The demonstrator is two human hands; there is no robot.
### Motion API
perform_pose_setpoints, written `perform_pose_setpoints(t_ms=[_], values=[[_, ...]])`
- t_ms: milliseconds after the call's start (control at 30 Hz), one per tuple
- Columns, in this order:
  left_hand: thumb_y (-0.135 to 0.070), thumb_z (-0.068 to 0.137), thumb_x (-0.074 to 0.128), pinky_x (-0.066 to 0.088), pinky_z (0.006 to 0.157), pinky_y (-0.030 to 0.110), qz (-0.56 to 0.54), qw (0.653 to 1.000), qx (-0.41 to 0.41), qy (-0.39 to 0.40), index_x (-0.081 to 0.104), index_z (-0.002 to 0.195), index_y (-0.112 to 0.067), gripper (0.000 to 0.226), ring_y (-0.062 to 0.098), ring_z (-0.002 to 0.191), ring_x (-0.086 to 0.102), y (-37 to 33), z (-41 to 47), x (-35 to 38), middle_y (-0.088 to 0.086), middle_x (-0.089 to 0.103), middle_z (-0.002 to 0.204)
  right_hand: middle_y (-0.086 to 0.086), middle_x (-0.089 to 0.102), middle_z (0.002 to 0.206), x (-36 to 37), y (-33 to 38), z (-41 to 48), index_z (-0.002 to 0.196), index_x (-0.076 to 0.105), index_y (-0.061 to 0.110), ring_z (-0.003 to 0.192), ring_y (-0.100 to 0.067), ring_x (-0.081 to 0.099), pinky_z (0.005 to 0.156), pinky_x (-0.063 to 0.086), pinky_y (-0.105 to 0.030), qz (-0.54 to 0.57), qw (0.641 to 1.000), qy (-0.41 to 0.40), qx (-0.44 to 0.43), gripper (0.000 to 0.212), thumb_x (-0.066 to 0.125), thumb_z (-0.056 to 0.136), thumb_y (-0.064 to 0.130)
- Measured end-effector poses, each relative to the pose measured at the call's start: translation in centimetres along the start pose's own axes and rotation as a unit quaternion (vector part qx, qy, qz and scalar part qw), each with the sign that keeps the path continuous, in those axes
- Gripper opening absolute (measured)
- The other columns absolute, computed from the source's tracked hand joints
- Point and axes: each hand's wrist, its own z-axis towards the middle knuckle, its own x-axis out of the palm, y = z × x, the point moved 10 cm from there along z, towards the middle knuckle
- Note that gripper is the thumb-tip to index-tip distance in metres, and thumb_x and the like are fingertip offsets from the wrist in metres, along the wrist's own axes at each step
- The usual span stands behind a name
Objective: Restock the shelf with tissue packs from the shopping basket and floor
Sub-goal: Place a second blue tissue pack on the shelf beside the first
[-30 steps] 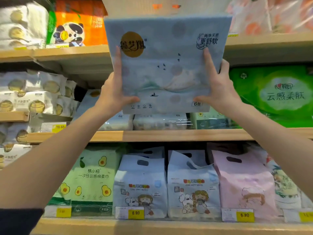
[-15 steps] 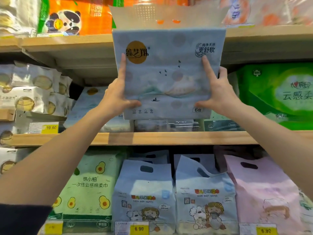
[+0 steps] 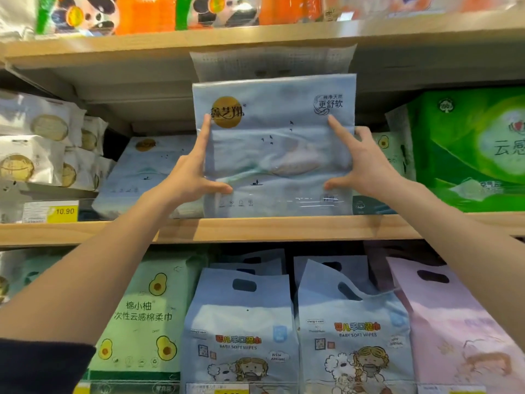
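Lower now than a moment ago, the blue pack has come down from in front of the top board and stands upright on the middle shelf, its bottom edge at the wooden front lip. Before, it hung in the air above that shelf.

It is a flat, soft, square pack in smooth, shiny plastic, pale blue with a gold circle near its top left corner and small black birds in the middle. A see-through flap with tiny dots sticks up from its top.

The left hand presses on the pack's left side. Its pointer finger lies straight up the front, next to the gold circle, and its thumb lies flat across the lower front. The right hand does the same on the right side: pointer finger up the front, thumb across the lower front, other fingers curled around the edge. Both hands have fingers spread wide and squeeze the pack between them.

Another blue pack leans just to the left. A big green pack sits to the right. On the shelf below stand puffy wipes bags with handle holes and a pink bag. The shelves are light wood.
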Motion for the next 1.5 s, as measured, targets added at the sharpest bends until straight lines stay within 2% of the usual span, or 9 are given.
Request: perform_pose_setpoints(t_ms=[67, 167, 367, 533, 633, 767, 1067, 1300, 1500], values=[[-0.032, 0.065, 0.081, 0.039, 0.094, 0.047, 0.009, 0.999, -0.015, 0.026, -0.021, 0.139, -0.048, 0.127, 0.039, 0.119, 0.046, 0.7, 0.8, 0.4, -0.007, 0.004, 0.158, -0.016, 0.028, 0.132, 0.5, -0.5, 0.7, 0.144, 0.008, 0.038, 0.116, -0.032, 0.041, 0.098, 0.037, -0.037, -0.011, 1.0, 0.018, 0.01, 0.117, 0.085, 0.058, 0.024], [-0.033, 0.064, 0.082, 0.038, 0.099, 0.046, 0.016, 0.998, -0.046, 0.049, -0.022, 0.136, -0.051, 0.128, 0.036, 0.127, 0.038, 1.7, 1.8, 1.4, 0.004, 0.012, 0.157, -0.015, 0.027, 0.135, 1.4, -1.6, 1.5, 0.144, 0.004, 0.04, 0.115, -0.034, 0.041, 0.095, 0.038, -0.039, -0.026, 0.998, 0.045, 0.029, 0.117, 0.084, 0.059, 0.025], [-0.033, 0.068, 0.08, 0.041, 0.076, 0.036, 0.037, 0.99, -0.098, 0.095, -0.03, 0.133, -0.05, 0.129, 0.027, 0.082, 0.052, 3.3, 3.4, 3.5, 0.024, 0.043, 0.133, -0.017, 0.037, 0.128, 2.9, -3.7, 3.1, 0.145, 0.007, 0.035, 0.112, -0.034, 0.041, 0.093, 0.037, -0.037, -0.048, 0.995, 0.08, 0.041, 0.116, 0.085, 0.059, 0.02], [-0.028, 0.071, 0.078, 0.051, 0.073, 0.036, 0.056, 0.984, -0.12, 0.119, -0.034, 0.131, -0.047, 0.129, 0.029, 0.087, 0.06, 3.8, 4.5, 4.6, 0.021, 0.036, 0.14, -0.018, 0.042, 0.114, 3.9, -4.4, 4.1, 0.146, 0.005, 0.032, 0.1, -0.035, 0.045, 0.08, 0.039, -0.036, -0.091, 0.989, 0.105, 0.038, 0.117, 0.084, 0.059, 0.022], [-0.028, 0.07, 0.08, 0.056, 0.071, 0.039, 0.07, 0.98, -0.128, 0.138, -0.036, 0.13, -0.047, 0.132, 0.029, 0.086, 0.061, 4.0, 5.1, 4.9, 0.018, 0.035, 0.142, -0.024, 0.045, 0.127, 3.6, -4.7, 5.1, 0.145, 0.01, 0.032, 0.107, -0.04, 0.048, 0.087, 0.041, -0.041, -0.127, 0.986, 0.105, 0.035, 0.115, 0.085, 0.058, 0.025], [-0.033, 0.068, 0.08, 0.055, 0.07, 0.041, 0.104, 0.977, -0.122, 0.139, -0.036, 0.132, -0.043, 0.133, 0.025, 0.072, 0.061, 4.5, 5.4, 5.3, 0.018, 0.052, 0.118, -0.024, 0.047, 0.127, 4.0, -5.0, 5.4, 0.146, 0.01, 0.032, 0.084, -0.031, 0.048, 0.08, 0.043, -0.041, -0.126, 0.985, 0.111, 0.04, 0.114, 0.084, 0.059, 0.023], [-0.029, 0.069, 0.08, 0.056, 0.065, 0.041, 0.081, 0.98, -0.126, 0.129, -0.034, 0.135, -0.04, 0.132, 0.026, 0.06, 0.061, 4.5, 5.1, 5.0, 0.008, 0.057, 0.071, -0.022, 0.047, 0.123, 4.5, -5.5, 5.4, 0.145, 0.006, 0.036, 0.078, -0.03, 0.048, 0.068, 0.043, -0.036, -0.11, 0.986, 0.116, 0.041, 0.116, 0.084, 0.06, 0.022], [-0.032, 0.069, 0.079, 0.048, 0.051, 0.025, 0.055, 0.982, -0.129, 0.126, -0.03, 0.137, -0.041, 0.129, 0.02, 0.059, 0.061, 4.0, 4.4, 4.4, 0.004, 0.057, 0.075, -0.024, 0.039, 0.131, 4.1, -5.1, 4.5, 0.144, 0.001, 0.038, 0.1, -0.037, 0.048, 0.071, 0.042, -0.037, -0.091, 0.986, 0.13, 0.061, 0.113, 0.081, 0.064, 0.027], [-0.037, 0.071, 0.077, 0.055, 0.067, 0.035, 0.061, 0.986, -0.108, 0.113, -0.018, 0.142, -0.042, 0.119, 0.029, 0.091, 0.057, 3.5, 3.4, 3.0, 0.006, 0.047, 0.105, -0.024, 0.038, 0.132, 3.2, -3.8, 3.6, 0.144, -0.001, 0.037, 0.107, -0.037, 0.047, 0.079, 0.04, -0.04, -0.094, 0.986, 0.121, 0.064, 0.111, 0.078, 0.067, 0.032]])
